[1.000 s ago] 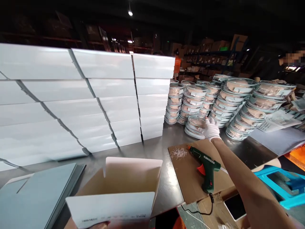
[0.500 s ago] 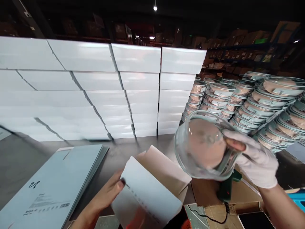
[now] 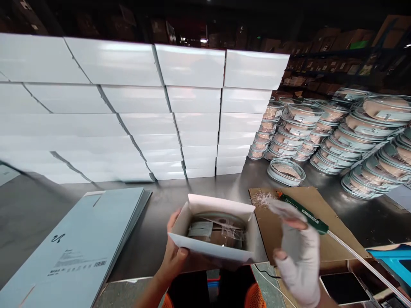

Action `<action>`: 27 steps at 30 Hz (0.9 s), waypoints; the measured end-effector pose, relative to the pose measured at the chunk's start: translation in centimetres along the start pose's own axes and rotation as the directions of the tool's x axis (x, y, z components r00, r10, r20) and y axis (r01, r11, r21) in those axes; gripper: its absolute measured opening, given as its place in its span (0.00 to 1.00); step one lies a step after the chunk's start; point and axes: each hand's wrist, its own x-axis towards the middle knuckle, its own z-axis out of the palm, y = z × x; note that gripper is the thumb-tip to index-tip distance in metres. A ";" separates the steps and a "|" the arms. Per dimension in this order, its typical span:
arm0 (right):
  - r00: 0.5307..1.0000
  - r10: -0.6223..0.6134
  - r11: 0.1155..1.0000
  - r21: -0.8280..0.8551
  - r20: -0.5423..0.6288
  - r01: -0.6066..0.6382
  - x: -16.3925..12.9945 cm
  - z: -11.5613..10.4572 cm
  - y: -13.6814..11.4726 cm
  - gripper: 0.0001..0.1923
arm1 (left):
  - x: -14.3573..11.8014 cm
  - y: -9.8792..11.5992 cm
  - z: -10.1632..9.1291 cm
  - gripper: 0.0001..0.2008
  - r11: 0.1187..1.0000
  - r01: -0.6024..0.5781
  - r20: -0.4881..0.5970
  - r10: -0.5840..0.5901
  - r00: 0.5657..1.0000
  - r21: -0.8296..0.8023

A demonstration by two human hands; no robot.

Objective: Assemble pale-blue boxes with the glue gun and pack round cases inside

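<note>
- The left hand [image 3: 175,252], bare, grips the near left corner of a small white carton [image 3: 215,231], its thumb on the front wall and its fingers [image 3: 171,219] curled round the side wall, so it is closed on the carton and holds it just above the near edge of the counter [image 3: 160,201].
- A clear lidded bowl [image 3: 218,229] with a label strip lies inside the carton, open flaps standing up around it.
- The right hand [image 3: 297,252], in a white glove, hovers just right of the carton with its fingers [image 3: 282,209] spread loosely and holding nothing; it is blurred.
- Under and beyond the gloved fingers lies a brown cardboard sheet [image 3: 334,222] with a green glue gun [image 3: 305,211] on it and white crumbs beside the nozzle.
- Left of the bare fingers a pile of flat pale-blue cartons [image 3: 80,244] rests on the counter, print and a barcode showing on the top one.
- Beyond the gloved hand a single lidded bowl [image 3: 285,171] sits alone, and behind it rise stacks of bowls [image 3: 337,132].
- Farthest off, ahead of both hands, stands a wall of white boxes [image 3: 144,111].
</note>
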 end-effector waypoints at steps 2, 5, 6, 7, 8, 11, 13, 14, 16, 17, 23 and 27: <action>0.982 0.156 0.986 0.039 0.107 -0.161 -1.8 2.2 0.1 0.29 | -0.6 0.4 0.0 0.32 0.992 -0.124 -0.010 0.124 0.992 -0.032; 0.960 0.175 0.985 -0.027 0.218 -0.173 -3.5 4.4 0.2 0.32 | -0.8 1.4 -0.1 0.31 0.969 -0.240 0.050 0.243 0.969 -0.061; 0.962 0.168 0.986 -0.028 0.217 -0.166 -3.9 4.8 0.3 0.28 | -0.9 1.7 0.0 0.29 0.966 -0.250 0.070 0.254 0.965 -0.061; 0.964 0.175 0.984 -0.030 0.201 -0.173 -4.4 5.1 0.4 0.25 | -1.0 2.1 0.1 0.26 0.968 -0.246 0.091 0.250 0.964 -0.053; 0.965 0.200 0.980 -0.038 0.172 -0.196 -4.9 5.3 0.6 0.23 | -1.1 2.4 0.3 0.24 0.973 -0.229 0.093 0.232 0.968 -0.041; 0.936 0.347 0.931 -0.140 0.053 -0.337 -6.5 6.0 0.7 0.27 | -1.5 3.7 1.1 0.18 0.985 -0.171 -0.003 0.171 0.985 -0.011; 0.918 0.395 0.903 -0.180 -0.006 -0.390 -7.0 6.4 0.5 0.32 | -1.7 4.7 1.5 0.14 0.990 -0.141 -0.069 0.140 0.988 -0.015; 0.919 0.394 0.905 -0.175 0.002 -0.387 -6.9 6.3 0.3 0.33 | -1.6 5.1 1.4 0.13 0.994 -0.108 -0.069 0.107 0.992 -0.007; 0.929 0.363 0.925 -0.146 0.075 -0.350 -6.3 5.2 0.4 0.34 | -1.3 5.7 0.8 0.12 0.999 0.005 0.010 -0.005 1.000 0.048; 0.930 0.351 0.930 -0.155 0.109 -0.333 -5.7 3.9 0.8 0.33 | -1.1 5.9 0.2 0.14 0.994 0.057 0.063 -0.063 0.996 0.090; 0.941 0.262 0.468 -0.825 -0.213 -0.317 -2.7 -13.8 6.1 0.20 | 0.5 6.1 -2.6 0.29 0.968 0.071 0.245 -0.131 0.961 0.239; 0.863 0.441 0.167 -0.922 -0.247 -0.349 -2.9 -23.9 7.6 0.10 | 0.7 5.8 -2.9 0.26 0.954 0.103 0.218 -0.168 0.961 0.280</action>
